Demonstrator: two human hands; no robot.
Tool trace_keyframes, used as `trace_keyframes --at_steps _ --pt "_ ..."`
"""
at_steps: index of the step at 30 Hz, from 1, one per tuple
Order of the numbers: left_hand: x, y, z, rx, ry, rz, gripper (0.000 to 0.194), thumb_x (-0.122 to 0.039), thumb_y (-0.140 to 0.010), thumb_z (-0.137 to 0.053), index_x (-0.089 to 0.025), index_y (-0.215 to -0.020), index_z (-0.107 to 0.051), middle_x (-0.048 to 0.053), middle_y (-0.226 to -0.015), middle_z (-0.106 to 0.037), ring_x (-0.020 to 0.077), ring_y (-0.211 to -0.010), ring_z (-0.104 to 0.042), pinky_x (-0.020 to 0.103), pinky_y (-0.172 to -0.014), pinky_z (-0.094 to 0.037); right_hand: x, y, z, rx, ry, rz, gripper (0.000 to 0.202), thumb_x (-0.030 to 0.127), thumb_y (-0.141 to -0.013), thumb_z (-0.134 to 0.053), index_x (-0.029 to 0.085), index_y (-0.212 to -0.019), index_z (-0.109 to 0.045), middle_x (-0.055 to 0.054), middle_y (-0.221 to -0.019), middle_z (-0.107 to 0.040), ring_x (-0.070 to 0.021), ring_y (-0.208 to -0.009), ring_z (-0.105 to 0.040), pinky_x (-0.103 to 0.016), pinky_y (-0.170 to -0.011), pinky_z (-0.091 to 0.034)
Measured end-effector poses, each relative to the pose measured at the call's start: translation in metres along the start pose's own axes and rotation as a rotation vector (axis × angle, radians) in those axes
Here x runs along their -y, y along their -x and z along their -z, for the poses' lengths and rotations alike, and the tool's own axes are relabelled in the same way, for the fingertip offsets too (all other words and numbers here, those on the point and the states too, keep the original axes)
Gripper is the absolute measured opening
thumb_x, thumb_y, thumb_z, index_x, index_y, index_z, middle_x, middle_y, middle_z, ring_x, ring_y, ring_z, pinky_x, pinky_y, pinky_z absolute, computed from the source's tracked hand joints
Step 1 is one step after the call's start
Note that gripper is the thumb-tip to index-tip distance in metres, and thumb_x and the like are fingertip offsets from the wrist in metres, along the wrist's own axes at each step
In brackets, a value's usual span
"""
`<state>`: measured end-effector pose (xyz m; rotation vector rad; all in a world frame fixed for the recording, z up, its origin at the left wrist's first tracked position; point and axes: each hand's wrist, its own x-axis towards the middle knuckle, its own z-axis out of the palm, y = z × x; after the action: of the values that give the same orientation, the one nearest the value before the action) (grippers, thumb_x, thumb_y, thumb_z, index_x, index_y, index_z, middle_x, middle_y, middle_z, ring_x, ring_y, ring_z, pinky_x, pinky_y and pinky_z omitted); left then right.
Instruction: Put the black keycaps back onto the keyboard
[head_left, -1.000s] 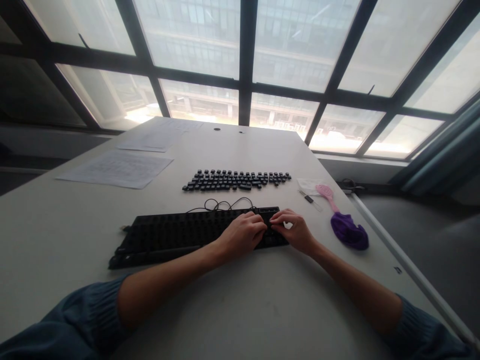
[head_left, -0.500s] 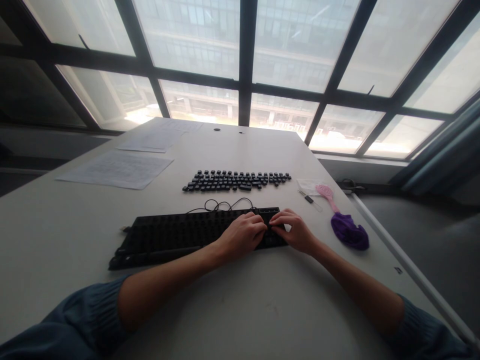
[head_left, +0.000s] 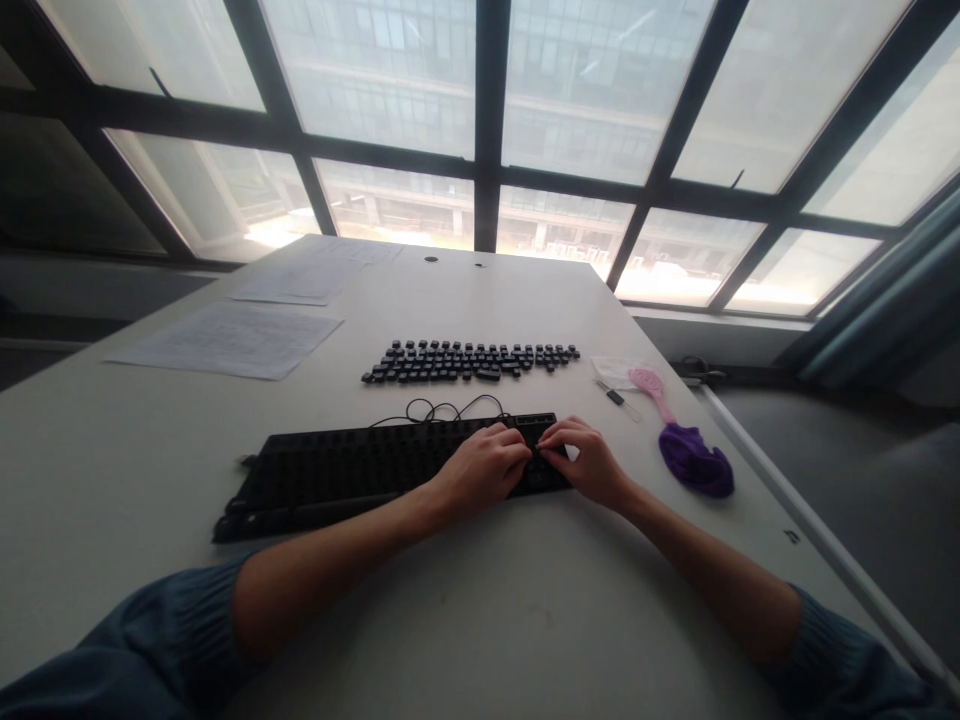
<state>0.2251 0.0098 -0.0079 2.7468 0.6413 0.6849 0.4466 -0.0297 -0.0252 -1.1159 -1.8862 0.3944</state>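
A black keyboard [head_left: 337, 465] lies slightly tilted on the white table, most of its keycaps off. Both hands are over its right end. My left hand [head_left: 484, 468] is closed, fingertips curled down at the keyboard; what they hold, if anything, is hidden. Just beside it, my right hand [head_left: 589, 462] is closed in a pinch, with something too small to name at its fingertips. Beyond the keyboard, loose black keycaps [head_left: 469, 362] stand in rows. A thin black cable [head_left: 435, 410] loops behind the keyboard.
On the right of the table [head_left: 480, 620] are a purple cloth [head_left: 695, 461], a pink brush [head_left: 649, 385], a clear bag [head_left: 616, 370] and a small wire tool [head_left: 615, 397]. Paper sheets [head_left: 225, 340] lie at the left. Windows rise behind the far edge.
The whole view has shifted very slightly. Both hands stay at the right end of the keyboard, with only small finger movement.
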Motion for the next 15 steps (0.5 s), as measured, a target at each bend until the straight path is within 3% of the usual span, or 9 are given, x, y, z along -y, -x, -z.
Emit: trace_keyframes --at_steps 9,15 --pt "-0.0007 0.0001 0.0013 0.001 0.002 -0.003 0.019 -0.014 -0.096 -0.054 -0.018 -0.094 -0.072 0.006 -0.097 -0.069 0.0185 -0.090 -0.058 0.033 -0.084 -0.049 0.0017 -0.0009 0.0005 -0.047 -0.015 -0.033 0.013 0.012 -0.084 -0.071 0.024 -0.084 -0.074 -0.004 -0.090 -0.075 -0.0223 -0.089 -0.067 -0.040 -0.084 -0.054" --pt "0.0000 0.0006 0.0006 -0.001 -0.003 0.000 0.018 -0.014 -0.095 -0.054 -0.018 -0.093 -0.072 0.006 -0.098 -0.070 0.0192 -0.090 -0.058 0.033 -0.086 -0.048 0.0026 -0.0030 0.0018 -0.109 -0.062 -0.132 0.008 0.016 -0.082 -0.073 0.023 -0.083 -0.076 -0.005 -0.089 -0.075 -0.0225 -0.086 -0.067 -0.037 -0.075 -0.053"
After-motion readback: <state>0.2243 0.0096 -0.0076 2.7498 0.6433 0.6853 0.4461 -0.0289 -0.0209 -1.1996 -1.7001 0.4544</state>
